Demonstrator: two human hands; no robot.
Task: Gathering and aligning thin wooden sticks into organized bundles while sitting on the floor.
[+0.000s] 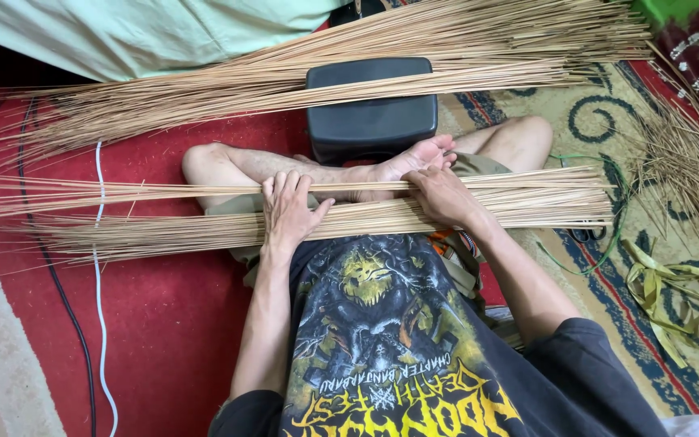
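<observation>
I sit cross-legged on a carpet with two long bundles of thin tan sticks across my lap. My left hand [289,212] lies palm down, fingers spread, on the nearer bundle [163,233] and reaches toward the farther thin bundle [107,194]. My right hand [444,194] rests on the sticks between the two bundles, fingers curled over them beside my bare foot [418,158]. The sticks run left to right, well past both knees.
A black box-like stool [371,109] stands beyond my legs, with a large pile of the same sticks [414,57] lying over it. Loose sticks [685,162] and yellow-green leaf strips [673,295] lie at the right. White and black cables [99,324] cross the red carpet on the left.
</observation>
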